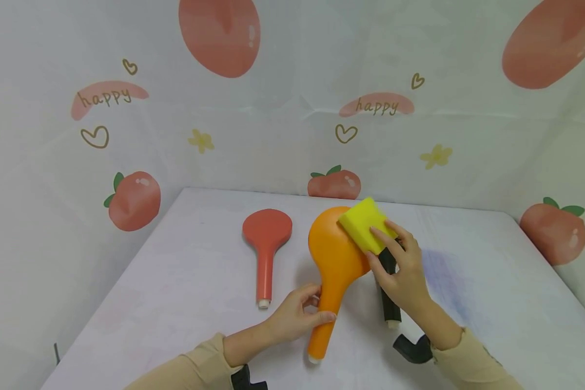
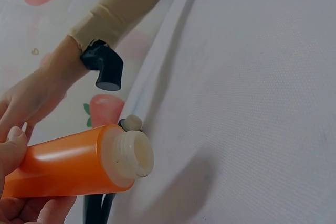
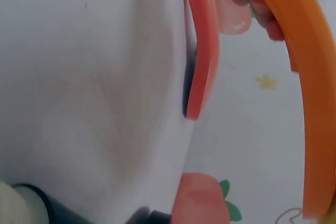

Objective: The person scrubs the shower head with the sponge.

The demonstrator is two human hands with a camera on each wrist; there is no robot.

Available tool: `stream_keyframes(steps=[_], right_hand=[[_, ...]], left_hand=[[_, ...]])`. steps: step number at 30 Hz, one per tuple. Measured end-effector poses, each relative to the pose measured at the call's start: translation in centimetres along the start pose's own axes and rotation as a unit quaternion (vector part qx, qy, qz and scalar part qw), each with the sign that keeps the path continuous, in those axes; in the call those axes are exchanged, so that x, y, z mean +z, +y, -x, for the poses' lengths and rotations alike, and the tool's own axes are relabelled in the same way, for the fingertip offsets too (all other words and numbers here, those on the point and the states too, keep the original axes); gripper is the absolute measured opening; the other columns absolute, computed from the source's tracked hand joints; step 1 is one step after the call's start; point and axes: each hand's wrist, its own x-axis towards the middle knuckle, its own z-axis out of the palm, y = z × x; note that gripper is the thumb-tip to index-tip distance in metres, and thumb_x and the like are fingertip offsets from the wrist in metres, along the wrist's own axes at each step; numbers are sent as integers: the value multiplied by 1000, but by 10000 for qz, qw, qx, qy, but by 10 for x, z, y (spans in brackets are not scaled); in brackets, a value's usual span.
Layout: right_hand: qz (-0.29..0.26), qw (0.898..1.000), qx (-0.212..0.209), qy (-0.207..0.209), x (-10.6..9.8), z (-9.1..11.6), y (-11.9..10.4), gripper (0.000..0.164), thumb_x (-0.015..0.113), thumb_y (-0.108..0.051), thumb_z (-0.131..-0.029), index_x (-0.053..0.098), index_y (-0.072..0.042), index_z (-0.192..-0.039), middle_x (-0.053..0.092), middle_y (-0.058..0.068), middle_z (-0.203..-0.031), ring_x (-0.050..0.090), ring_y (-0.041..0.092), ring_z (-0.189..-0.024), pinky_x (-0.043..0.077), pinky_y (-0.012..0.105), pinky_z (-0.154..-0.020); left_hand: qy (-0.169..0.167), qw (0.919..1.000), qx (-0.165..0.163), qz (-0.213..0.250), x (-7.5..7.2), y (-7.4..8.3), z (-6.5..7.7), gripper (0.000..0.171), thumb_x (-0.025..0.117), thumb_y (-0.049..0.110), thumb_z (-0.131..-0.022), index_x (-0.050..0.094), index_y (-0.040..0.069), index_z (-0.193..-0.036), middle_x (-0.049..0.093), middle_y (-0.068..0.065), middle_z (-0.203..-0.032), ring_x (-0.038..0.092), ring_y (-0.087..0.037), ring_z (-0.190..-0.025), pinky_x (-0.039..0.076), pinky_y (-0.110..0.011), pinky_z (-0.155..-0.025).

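An orange handheld shower head (image 1: 338, 244) is tilted above the table. My left hand (image 1: 294, 314) grips its handle, fingers and thumb on either side. In the left wrist view the handle (image 2: 65, 163) ends in a white threaded neck (image 2: 134, 155). My right hand (image 1: 402, 265) holds a yellow sponge (image 1: 365, 225) against the upper right of the round head. A black shower head (image 1: 390, 303) lies partly hidden beneath the right hand and the orange head. To the left, a red shower head (image 1: 267, 233) lies on the table.
All of this is over a white-covered table (image 1: 175, 271), with a bluish stain on its right side. A white backdrop (image 1: 273, 135) printed with red fruit stands behind. A black wrist mount (image 1: 413, 349) sits on the right wrist, another (image 1: 247, 379) on the left.
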Motion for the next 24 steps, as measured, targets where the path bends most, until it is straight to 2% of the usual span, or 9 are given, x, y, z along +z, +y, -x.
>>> stream_keyframes(steps=[2, 6, 8, 11, 14, 18, 20, 22, 24], right_hand=[[-54, 9997, 183, 139, -2, -3, 3, 34, 65, -15, -85, 63, -2, -116, 48, 28, -127, 46, 40, -110, 32, 19, -91], [-88, 9969, 737, 245, -4, -8, 7, 46, 67, 8, -73, 61, 0, -118, 48, 26, -128, 45, 40, -115, 29, 11, -97], [-68, 9963, 834, 212, -4, -9, 8, 47, 67, 8, -73, 61, 0, -119, 48, 26, -128, 45, 40, -116, 28, 12, -99], [26, 9979, 641, 70, -3, -9, 8, 44, 67, 2, -76, 61, -1, -119, 47, 28, -128, 44, 42, -114, 32, 20, -94], [97, 9997, 240, -47, 0, -10, 6, 36, 63, -18, -86, 62, -2, -118, 46, 30, -127, 44, 44, -109, 33, 27, -85], [108, 9999, -18, 69, 1, -13, 5, 46, 52, -42, -92, 64, -5, -116, 48, 29, -125, 44, 42, -102, 31, 27, -79], [104, 9997, 37, 214, 1, -16, 6, 43, 54, -40, -92, 64, -6, -116, 49, 27, -124, 44, 41, -102, 29, 26, -80], [84, 9992, 149, 365, 0, -18, 8, 34, 62, -25, -88, 64, -4, -115, 50, 27, -123, 45, 41, -103, 29, 28, -82], [95, 9987, 288, 403, -2, -20, 9, 34, 67, -11, -82, 64, -3, -115, 50, 27, -124, 45, 41, -105, 29, 31, -83]], left_hand=[[-9, 10000, 0, 31, 0, 0, 0, 35, 66, 17, -87, 57, -2, -114, 59, -17, -106, 52, -6, -90, 47, -18, -88], [-30, 10000, 25, 39, 1, -1, 0, 35, 65, 17, -87, 57, -2, -115, 59, -18, -107, 51, -5, -90, 48, -18, -87], [-30, 10000, 52, 18, 1, 0, 0, 35, 65, 16, -87, 57, -2, -115, 59, -18, -106, 52, -5, -90, 49, -19, -86], [1, 10000, -39, -24, 2, 1, 0, 35, 66, 17, -87, 57, -1, -115, 59, -16, -106, 52, -5, -90, 49, -19, -86], [-10, 9999, -122, -8, 2, 2, 0, 34, 66, 17, -87, 57, 0, -115, 59, -15, -107, 52, -5, -91, 49, -19, -86], [-13, 9999, -133, 4, 3, 2, 0, 34, 66, 16, -86, 57, 0, -115, 59, -14, -107, 52, -5, -91, 49, -19, -87], [7, 9999, -104, -35, 3, 2, 1, 34, 67, 16, -86, 57, 0, -114, 59, -14, -106, 52, -5, -91, 49, -19, -87], [16, 9999, -118, -48, 3, 1, 1, 33, 67, 16, -86, 58, 1, -114, 59, -14, -106, 52, -5, -90, 49, -19, -86], [-3, 9999, -158, -23, 3, 0, 1, 34, 67, 16, -86, 58, 1, -115, 59, -14, -105, 52, -5, -90, 50, -18, -84]])
